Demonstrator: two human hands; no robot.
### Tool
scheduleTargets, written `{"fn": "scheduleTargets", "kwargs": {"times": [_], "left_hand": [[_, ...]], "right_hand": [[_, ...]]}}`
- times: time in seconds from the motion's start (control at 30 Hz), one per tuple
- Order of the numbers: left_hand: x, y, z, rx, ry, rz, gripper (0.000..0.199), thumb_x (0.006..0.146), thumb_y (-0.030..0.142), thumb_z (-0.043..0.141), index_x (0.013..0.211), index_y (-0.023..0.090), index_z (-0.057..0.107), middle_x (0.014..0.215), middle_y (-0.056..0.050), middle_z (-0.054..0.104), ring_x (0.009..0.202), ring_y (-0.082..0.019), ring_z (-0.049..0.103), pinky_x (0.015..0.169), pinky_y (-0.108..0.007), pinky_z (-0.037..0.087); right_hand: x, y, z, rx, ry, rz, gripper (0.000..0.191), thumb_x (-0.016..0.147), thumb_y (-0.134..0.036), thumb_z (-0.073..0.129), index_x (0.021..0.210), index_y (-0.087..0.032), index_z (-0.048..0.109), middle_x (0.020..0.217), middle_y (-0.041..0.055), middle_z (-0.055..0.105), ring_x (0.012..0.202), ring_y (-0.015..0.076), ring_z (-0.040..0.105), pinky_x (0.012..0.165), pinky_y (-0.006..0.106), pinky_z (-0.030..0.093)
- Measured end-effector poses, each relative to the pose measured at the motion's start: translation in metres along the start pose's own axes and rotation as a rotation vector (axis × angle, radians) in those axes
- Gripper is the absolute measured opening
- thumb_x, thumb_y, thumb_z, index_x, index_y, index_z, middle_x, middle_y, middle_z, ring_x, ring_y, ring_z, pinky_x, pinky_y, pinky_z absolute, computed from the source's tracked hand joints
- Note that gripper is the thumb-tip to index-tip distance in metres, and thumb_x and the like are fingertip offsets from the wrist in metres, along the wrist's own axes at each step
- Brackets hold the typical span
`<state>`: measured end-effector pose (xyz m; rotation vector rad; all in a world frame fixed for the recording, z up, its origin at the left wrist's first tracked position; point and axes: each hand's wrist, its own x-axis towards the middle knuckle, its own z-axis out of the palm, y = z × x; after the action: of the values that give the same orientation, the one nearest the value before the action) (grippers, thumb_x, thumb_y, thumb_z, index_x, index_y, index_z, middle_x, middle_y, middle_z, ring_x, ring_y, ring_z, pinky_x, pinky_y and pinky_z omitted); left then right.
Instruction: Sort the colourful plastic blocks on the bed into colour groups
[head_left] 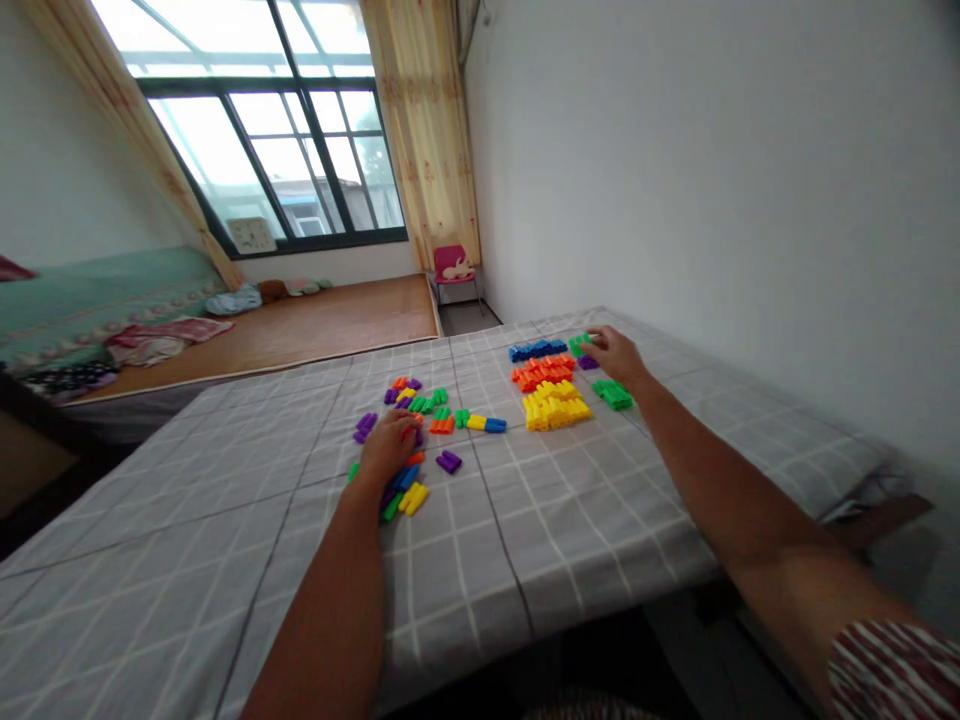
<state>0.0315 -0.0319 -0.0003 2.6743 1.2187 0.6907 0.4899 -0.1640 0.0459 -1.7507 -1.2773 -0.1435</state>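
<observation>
My right hand (616, 357) is at the far right of the colour groups, its fingertips closed on a green plastic building block (580, 345). Just below it lies a purple block (588, 363), and nearer me a stack of green blocks (613, 394). My left hand (391, 447) rests over the mixed loose blocks with bent fingers; orange and purple show at its fingertips, but what it grips is hidden. Around it are purple blocks (365, 427), a single purple block (448, 461), a yellow block (413, 498) and green blocks (428, 404).
Between my hands stand grouped blue blocks (538, 350), orange blocks (543, 373) and yellow blocks (556, 406). A green, yellow and blue row (481, 423) lies left of them. A grey checked cloth (465, 560) covers the surface. A white wall (720, 200) rises at the right.
</observation>
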Motion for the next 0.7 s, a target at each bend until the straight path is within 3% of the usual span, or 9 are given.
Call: {"fn": "scheduleTargets", "kwargs": {"times": [0.1,0.17,0.23,0.43,0.7], "left_hand": [[0.000,0.000,-0.002,0.013,-0.011,-0.009,0.025,0.084,0.024,0.046,0.092,0.023,0.070,0.120,-0.006,0.061,0.108,-0.021,0.058,0.098,-0.033,0.046],[0.000,0.000,-0.002,0.011,-0.014,-0.012,0.026,0.084,0.026,0.046,0.092,0.024,0.070,0.120,-0.006,0.061,0.107,-0.021,0.059,0.098,-0.033,0.046],[0.001,-0.002,-0.002,0.008,-0.014,-0.016,0.026,0.083,0.026,0.046,0.093,0.024,0.071,0.120,-0.006,0.061,0.108,-0.021,0.059,0.099,-0.034,0.046],[0.001,-0.005,-0.001,0.004,-0.013,-0.012,0.028,0.082,0.028,0.046,0.094,0.024,0.071,0.120,-0.005,0.062,0.107,-0.022,0.059,0.099,-0.035,0.046],[0.002,-0.004,-0.001,0.009,-0.027,-0.036,0.027,0.083,0.027,0.047,0.095,0.024,0.072,0.121,-0.005,0.061,0.109,-0.021,0.058,0.100,-0.034,0.045]], "right_hand": [[-0.004,0.072,-0.035,-0.124,0.216,0.239,0.040,0.078,-0.040,0.060,0.106,-0.012,0.064,0.099,0.0136,0.071,0.091,0.0241,0.067,0.084,0.037,0.050],[-0.014,0.106,-0.046,-0.168,0.261,0.338,0.038,0.078,-0.040,0.057,0.101,-0.012,0.066,0.098,0.0142,0.072,0.090,0.0250,0.067,0.084,0.039,0.050],[-0.022,0.124,-0.049,-0.178,0.252,0.372,0.037,0.078,-0.040,0.054,0.098,-0.013,0.069,0.097,0.0133,0.072,0.091,0.0251,0.067,0.085,0.039,0.050],[-0.023,0.119,-0.038,-0.256,0.125,0.324,0.033,0.074,-0.039,0.058,0.094,-0.016,0.070,0.087,0.0097,0.073,0.085,0.0234,0.068,0.081,0.035,0.050],[-0.027,0.112,-0.037,-0.387,0.065,0.293,0.024,0.074,-0.037,0.057,0.080,-0.019,0.071,0.080,0.0071,0.073,0.077,0.0211,0.067,0.073,0.031,0.050]]}}
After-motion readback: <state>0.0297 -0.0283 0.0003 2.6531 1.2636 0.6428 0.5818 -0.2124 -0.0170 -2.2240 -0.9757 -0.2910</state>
